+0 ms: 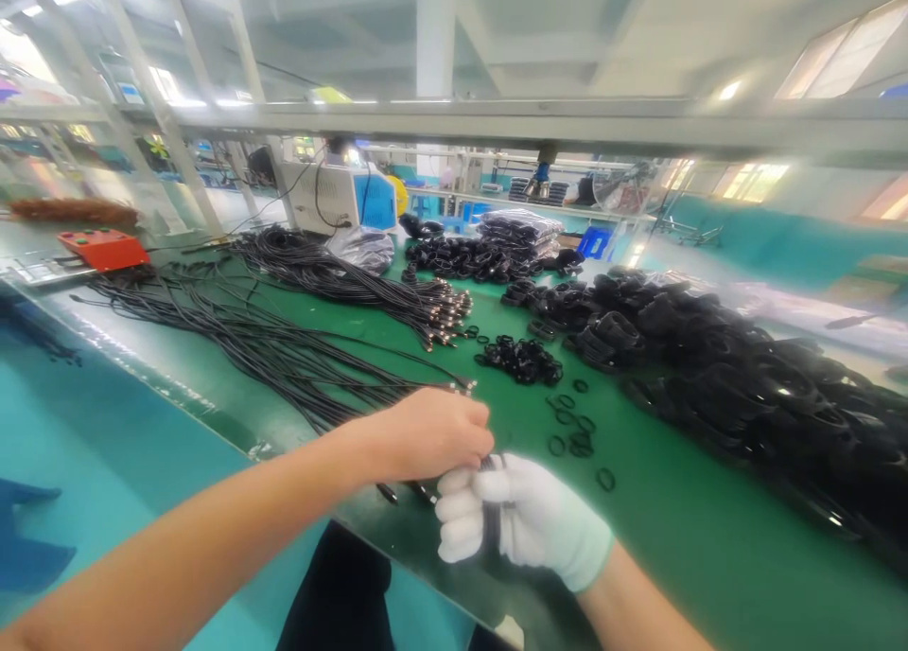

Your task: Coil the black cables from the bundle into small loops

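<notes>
The right hand (521,523), in a white glove, was closed in a fist around a short length of black cable (491,528), which ran upright through the curled fingers. The bare left hand (429,433) was closed too, pinching the same cable just above the glove, the two hands touching over the near edge of the table. Held so, one hand seemed to steady the cable while the other worked its top end; what exactly the left fingertips gripped was hidden under the knuckles.

The green table (681,537) stretched away from the hands. On its right lay the largest thing, a long heap of coiled black cables (744,386), banked along the far side, probably to keep the near strip free for working. To the left, a sheaf of loose black cables (284,358) fanned out towards the hands, metal-tipped ends pointing at them, so that the next one would lie within easy reach. A second bundle (369,291) lay behind it. Further back stood a white machine (333,197) and, at the left edge, an orange box (103,247).

Smallest were the black rings (521,360), a little pile in mid-table, with a few strays (578,438) scattered just beyond the gloved hand.
</notes>
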A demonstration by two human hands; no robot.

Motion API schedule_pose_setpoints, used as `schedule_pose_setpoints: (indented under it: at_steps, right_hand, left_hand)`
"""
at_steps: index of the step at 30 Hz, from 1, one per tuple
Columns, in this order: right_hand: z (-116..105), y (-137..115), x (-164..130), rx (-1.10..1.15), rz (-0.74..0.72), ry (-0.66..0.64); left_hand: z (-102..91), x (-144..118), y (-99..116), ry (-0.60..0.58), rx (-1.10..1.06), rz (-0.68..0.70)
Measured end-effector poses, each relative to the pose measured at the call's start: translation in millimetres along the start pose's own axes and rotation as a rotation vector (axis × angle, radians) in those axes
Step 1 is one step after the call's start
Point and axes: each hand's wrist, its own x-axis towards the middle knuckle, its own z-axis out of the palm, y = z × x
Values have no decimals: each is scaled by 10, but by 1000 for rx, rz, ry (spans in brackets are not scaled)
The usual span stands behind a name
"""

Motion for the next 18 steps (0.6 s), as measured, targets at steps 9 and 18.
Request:
schedule_pose_setpoints:
  at_steps: [9, 18]
  right_hand:
    - [26, 45, 10, 59, 35, -19]
    - [102, -55, 15, -195, -77, -41]
  left_hand:
    - [332, -185, -23, 109, -1020, -465]
    - [650, -290, 259, 501, -1052, -549]
